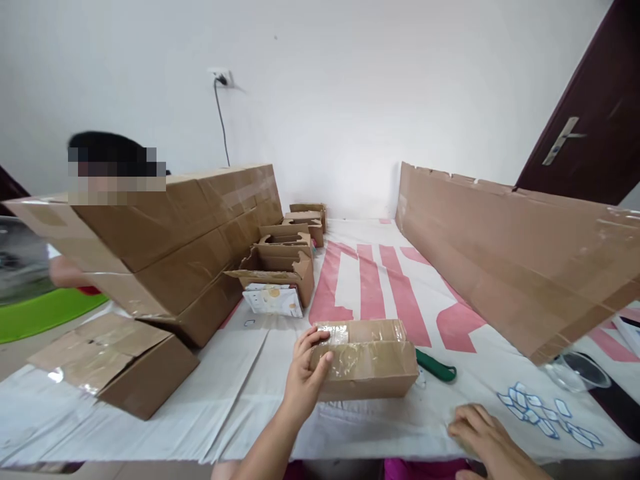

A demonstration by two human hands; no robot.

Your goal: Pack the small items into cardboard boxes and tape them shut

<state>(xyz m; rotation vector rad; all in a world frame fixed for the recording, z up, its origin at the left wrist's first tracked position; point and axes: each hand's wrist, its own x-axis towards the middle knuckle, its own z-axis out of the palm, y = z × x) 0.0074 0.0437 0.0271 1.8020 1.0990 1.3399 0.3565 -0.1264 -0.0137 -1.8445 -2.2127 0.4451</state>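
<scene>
A small taped cardboard box (367, 370) lies on the white cloth in front of me. My left hand (306, 363) grips its left end, thumb over the top edge and fingers across the clear tape. Just beyond the box's right end is a green-handled tool (436, 366), partly hidden by the box. My right hand (473, 430) rests at the table's front edge, fingers loosely bent and nothing visible in them. To its right lie several small blue-edged white pieces (535, 410) in a loose cluster.
Stacked cartons (200, 233) wall off the left, with a person behind them. A closed carton (145, 367) sits at front left. Several opened boxes (287, 257) line up toward the wall, patterned packets (274, 300) before them. A cardboard panel (500, 253) and clear plastic cup (580, 373) stand right.
</scene>
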